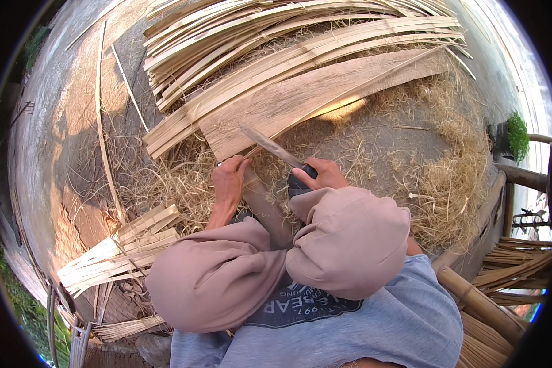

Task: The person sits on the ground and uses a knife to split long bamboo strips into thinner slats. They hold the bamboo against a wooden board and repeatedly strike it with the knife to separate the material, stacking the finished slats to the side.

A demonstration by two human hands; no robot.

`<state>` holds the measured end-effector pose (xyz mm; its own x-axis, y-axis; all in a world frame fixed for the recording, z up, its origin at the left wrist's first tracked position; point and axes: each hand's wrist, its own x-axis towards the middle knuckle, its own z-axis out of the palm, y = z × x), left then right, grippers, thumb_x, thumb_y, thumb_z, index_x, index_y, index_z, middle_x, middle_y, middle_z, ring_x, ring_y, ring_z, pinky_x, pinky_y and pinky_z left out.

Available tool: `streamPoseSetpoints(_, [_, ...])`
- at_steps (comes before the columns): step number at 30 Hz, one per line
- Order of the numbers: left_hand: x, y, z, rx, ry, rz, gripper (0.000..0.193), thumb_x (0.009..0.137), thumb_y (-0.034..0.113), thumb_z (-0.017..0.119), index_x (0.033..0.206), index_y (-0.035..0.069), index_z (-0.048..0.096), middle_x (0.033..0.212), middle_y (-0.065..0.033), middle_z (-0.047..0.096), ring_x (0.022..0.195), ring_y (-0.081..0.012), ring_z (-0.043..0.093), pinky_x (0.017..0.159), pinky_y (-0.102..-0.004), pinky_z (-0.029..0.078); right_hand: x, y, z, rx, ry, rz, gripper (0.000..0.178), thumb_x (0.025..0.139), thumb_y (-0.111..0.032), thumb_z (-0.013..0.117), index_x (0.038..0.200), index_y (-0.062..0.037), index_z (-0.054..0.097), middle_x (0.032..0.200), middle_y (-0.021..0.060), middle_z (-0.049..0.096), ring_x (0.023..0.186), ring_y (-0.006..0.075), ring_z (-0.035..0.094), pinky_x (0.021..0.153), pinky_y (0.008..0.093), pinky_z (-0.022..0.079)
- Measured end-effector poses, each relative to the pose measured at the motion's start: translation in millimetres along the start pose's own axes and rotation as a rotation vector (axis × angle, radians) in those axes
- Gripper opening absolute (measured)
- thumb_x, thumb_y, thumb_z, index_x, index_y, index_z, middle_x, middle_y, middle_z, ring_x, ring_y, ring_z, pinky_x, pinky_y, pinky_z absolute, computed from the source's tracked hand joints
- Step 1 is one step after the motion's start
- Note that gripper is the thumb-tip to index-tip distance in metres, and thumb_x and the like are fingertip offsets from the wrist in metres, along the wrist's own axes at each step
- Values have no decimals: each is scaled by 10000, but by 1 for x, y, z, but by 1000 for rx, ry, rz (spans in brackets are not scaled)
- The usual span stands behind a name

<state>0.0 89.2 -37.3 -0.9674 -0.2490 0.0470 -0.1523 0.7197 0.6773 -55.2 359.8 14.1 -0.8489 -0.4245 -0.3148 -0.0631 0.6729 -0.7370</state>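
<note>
My right hand point(326, 174) is closed round the dark handle of a knife point(270, 145), whose blade points up and to the left. My left hand point(227, 182) pinches the near end of a long thin bamboo strip point(374, 80) at the corner of a wooden board point(257, 116). The strip slants away to the far right across the board. The blade lies close to the strip, just right of my left fingers; I cannot tell whether they touch. Between my knees, a flat greyish piece point(267, 205) lies below the blade.
Split bamboo strips point(227, 49) are piled beyond the board. Curly shavings point(435, 196) cover the ground to the right and around my hands. More strips point(119, 254) lie at the left, and a long one point(102, 122) stretches away. Bamboo poles point(472, 297) stand at the right.
</note>
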Motion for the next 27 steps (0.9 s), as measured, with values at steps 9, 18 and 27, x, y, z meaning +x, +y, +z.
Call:
streamPoseSetpoints(9, [2,5,9,57,45,134,237,960,241,731,1002,9,759,790,-190,707,642,-324,661,621,-395,498,-6,36,-46,-275,156,68,473,947,-514,703,962,-42,676,888,189,682,886,385,688,772,489,518])
streamPoseSetpoints(18, [14,11,17,-153,10,150,230,978,238,709,1010,17,766,764,-180,693,627,-309,648,611,-394,487,2,64,-53,-264,281,72,533,990,-549,641,878,-28,631,801,176,669,747,358,672,683,468,513])
streamPoseSetpoints(27, [-22,-34,-61,-384,-209,-346,209,990,203,719,972,1,768,682,-37,668,609,-88,593,563,-260,476,28,76,-38,-340,368,-176,617,981,-590,628,783,-7,609,630,151,611,629,322,639,609,456,495])
